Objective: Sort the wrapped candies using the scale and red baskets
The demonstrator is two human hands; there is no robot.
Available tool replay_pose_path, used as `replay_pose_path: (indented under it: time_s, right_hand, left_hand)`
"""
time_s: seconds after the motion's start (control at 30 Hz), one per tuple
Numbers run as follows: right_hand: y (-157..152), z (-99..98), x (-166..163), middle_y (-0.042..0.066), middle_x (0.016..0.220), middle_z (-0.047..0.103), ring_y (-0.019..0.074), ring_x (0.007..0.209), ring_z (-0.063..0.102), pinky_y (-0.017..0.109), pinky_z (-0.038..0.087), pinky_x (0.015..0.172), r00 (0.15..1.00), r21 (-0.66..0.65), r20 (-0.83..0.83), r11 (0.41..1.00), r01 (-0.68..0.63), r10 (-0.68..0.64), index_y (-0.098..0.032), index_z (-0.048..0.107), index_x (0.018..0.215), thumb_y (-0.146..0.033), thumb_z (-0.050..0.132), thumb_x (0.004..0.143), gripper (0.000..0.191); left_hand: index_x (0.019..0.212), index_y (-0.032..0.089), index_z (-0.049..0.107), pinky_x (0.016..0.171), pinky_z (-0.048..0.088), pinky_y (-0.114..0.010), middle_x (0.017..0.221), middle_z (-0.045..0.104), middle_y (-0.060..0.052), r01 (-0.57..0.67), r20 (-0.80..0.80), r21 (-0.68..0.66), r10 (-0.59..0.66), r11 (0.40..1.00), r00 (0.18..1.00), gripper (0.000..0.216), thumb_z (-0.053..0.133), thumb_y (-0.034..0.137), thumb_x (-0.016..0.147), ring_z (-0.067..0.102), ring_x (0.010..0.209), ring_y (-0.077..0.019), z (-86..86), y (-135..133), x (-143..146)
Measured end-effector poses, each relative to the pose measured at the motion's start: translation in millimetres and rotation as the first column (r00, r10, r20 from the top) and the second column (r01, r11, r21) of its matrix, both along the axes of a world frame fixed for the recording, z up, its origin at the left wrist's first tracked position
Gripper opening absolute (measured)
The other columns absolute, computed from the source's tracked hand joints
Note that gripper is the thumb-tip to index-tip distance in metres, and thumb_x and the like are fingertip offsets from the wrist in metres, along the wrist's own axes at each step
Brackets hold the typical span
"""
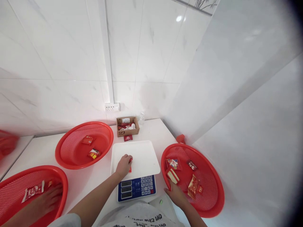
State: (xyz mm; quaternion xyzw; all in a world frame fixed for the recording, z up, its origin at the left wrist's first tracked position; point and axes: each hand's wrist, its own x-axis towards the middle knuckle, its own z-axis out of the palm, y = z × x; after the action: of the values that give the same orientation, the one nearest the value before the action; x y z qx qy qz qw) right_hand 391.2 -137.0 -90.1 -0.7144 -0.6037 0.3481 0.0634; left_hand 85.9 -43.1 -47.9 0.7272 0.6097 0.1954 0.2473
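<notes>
I see the left hand (pixel 124 165) curled closed on a small red packet (pixel 130 160), mostly hidden, over the scale's (pixel 137 188) smooth, round-cornered white tray (pixel 143 154). At my far end, the right hand (pixel 175 193) grips a round plastic mesh basket (pixel 210 181) of crinkly wrapped packets (pixel 193 186).

Lower left, a red mesh basket (pixel 65 189) runs out of frame, a co-worker's hand (pixel 47 201) blurred inside! Far left, a cut-off red shape (pixel 7 143) smears! Centre, the left hand (pixel 123 166) half-hides a red packet (pixel 130 169)!
</notes>
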Motion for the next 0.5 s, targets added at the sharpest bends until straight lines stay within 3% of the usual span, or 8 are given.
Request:
replay_pose_path:
  time_s: [0.33,0.43,0.5]
  right_hand:
    - [0,8.2,-5,0.012,0.133,0.047,0.0237,0.123,0.043,0.035,0.033,0.100,1.000,-0.001,0.004,1.000,0.012,-0.012,-0.014,0.039,0.132,-0.030,0.049,0.073,0.062]
    - [0,9.5,-6,0.015,0.131,0.048,0.0240,0.121,0.045,0.034,0.034,0.098,1.000,-0.013,0.023,1.000,0.011,-0.011,-0.010,0.038,0.133,-0.030,0.048,0.073,0.063]
    - [1,9.3,-6,0.015,0.131,0.048,0.0241,0.120,0.046,0.034,0.035,0.098,0.999,-0.014,0.034,1.000,0.013,-0.012,-0.009,0.037,0.133,-0.030,0.048,0.073,0.064]
  left_hand:
    - [0.084,0.019,0.059,0.076,0.048,-0.031,0.085,0.060,-0.003,-0.211,0.298,-0.035,0.212,0.977,0.931,0.019,0.048,0.010,0.071,0.059,0.080,-0.0160,6.4,-12,-15]
    - [0.085,0.019,0.061,0.077,0.049,-0.033,0.085,0.064,-0.003,-0.301,0.421,-0.057,0.296,0.952,0.858,0.017,0.054,0.018,0.070,0.061,0.080,-0.0173,14.8,-7,-25]
    - [0.084,0.018,0.061,0.076,0.049,-0.034,0.082,0.065,-0.003,-0.392,0.531,-0.079,0.371,0.917,0.761,0.018,0.058,0.023,0.067,0.061,0.077,-0.0178,25.1,1,-37]
